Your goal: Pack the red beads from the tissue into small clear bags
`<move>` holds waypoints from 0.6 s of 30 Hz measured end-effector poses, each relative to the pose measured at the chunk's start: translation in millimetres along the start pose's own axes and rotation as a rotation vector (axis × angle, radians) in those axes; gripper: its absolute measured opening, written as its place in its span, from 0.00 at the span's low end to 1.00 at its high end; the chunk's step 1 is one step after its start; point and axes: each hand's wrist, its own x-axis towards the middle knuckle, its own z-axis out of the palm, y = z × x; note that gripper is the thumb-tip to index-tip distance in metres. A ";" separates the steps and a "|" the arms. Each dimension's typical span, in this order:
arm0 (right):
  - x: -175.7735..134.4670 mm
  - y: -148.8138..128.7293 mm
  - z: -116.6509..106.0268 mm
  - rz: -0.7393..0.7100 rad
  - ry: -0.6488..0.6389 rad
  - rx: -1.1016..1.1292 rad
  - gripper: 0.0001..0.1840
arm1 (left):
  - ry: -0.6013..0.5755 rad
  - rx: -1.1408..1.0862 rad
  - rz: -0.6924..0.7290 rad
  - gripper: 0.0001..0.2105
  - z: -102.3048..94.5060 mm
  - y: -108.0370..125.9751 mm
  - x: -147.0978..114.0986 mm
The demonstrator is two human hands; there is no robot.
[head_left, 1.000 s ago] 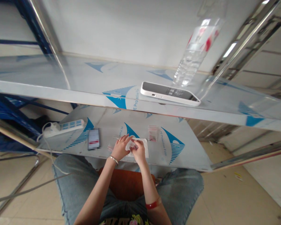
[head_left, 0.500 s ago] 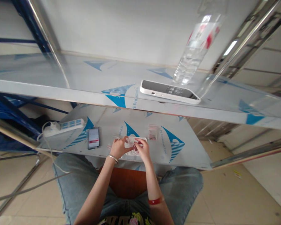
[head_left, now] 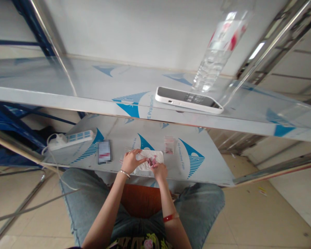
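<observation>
A small pink-and-dark speckled piece [head_left: 152, 161], perhaps beaded, is held between my hands over a white tray or pad [head_left: 145, 154]. My left hand [head_left: 131, 162] comes in from the left, thumb and fingertips pinched at the piece's left edge. On the other side my right hand [head_left: 160, 171] is curled, its fingertips closed on the lower right of the piece. The fingers partly cover it, so its exact kind cannot be made out. Just right of the tray lies a small clear packet with reddish stripes [head_left: 169, 145].
A phone with a blurred screen [head_left: 104, 152] and a white power strip [head_left: 72, 139] lie left on the lower shelf [head_left: 209, 162]. Above, the upper shelf's edge [head_left: 98, 101] crosses ahead, carrying a white-cased phone [head_left: 189, 100] and a water bottle [head_left: 214, 55].
My right hand has dropped slightly and curled its fingers under, uncovering more of the speckled piece. My left fingers have shifted a little; their thumb now reaches the piece.
</observation>
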 end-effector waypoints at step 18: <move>9.9 13.7 15.0 -0.152 0.050 0.038 0.06 | 0.008 -0.300 0.025 0.17 16.7 -16.8 4.4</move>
